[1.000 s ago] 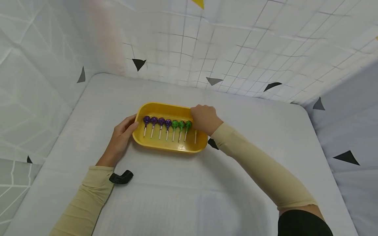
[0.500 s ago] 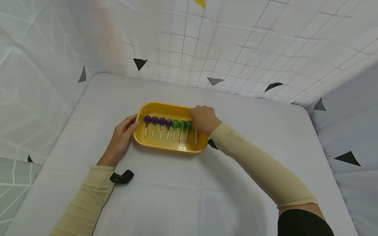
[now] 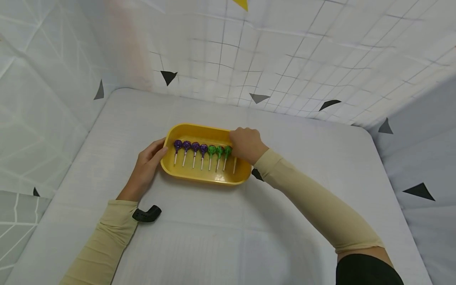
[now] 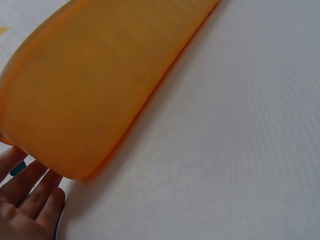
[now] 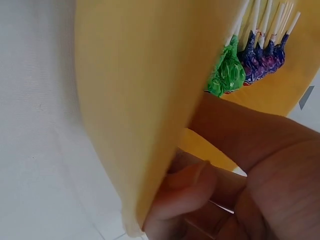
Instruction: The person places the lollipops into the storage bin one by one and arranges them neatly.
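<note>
A yellow tray (image 3: pixel 199 178) lies on the white surface. Purple-wrapped lollipops (image 3: pixel 195 147) and green-wrapped lollipops (image 3: pixel 219 151) stand side by side in it, heads toward the far side, white sticks toward the near side. My left hand (image 3: pixel 145 166) holds the tray's left end, thumb at the rim and fingers (image 4: pixel 37 195) against the outer wall. Over the right end, my right hand (image 3: pixel 247 145) has its fingers curled inside the tray, at the head of the rightmost lollipop (image 3: pixel 234 166). Only that lollipop's stick shows; its head is hidden under the hand.
The white table surface (image 3: pixel 199 245) spreads around the tray. White sheet walls with grid lines and dark triangles (image 3: pixel 168 77) stand at the back and sides. A black curved piece (image 3: pixel 147 214) sits at the left wrist.
The rightmost lollipop's stick has shifted slightly left, closer to the green lollipops. Both hands and the tray stay nearly in place.
</note>
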A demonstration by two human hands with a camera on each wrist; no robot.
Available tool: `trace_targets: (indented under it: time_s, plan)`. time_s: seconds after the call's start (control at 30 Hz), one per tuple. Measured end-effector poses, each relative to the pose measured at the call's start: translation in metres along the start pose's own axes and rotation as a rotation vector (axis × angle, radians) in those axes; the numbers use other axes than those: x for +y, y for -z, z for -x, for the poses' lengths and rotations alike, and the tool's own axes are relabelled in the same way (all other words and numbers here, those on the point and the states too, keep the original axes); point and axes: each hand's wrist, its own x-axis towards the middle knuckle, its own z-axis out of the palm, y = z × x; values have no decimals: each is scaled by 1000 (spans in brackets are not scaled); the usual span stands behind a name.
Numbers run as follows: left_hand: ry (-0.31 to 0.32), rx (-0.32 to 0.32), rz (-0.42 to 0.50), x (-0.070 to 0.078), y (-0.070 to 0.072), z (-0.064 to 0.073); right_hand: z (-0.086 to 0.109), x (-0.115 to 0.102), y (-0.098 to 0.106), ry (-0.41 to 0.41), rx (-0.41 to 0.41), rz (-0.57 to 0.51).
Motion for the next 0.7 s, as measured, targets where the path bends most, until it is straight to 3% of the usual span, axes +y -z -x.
trace_targets:
  time_s: [0.33,0.57,0.7]
  plan:
    - [-4,4,-7,2,0,0,5,4,7,4,-2,-7]
    - [-10,-5,7,2,-1,1,23,19,13,0,42,-161]
    - [-5,-10,-2,2,0,2,38,29,5,17,107,-229]
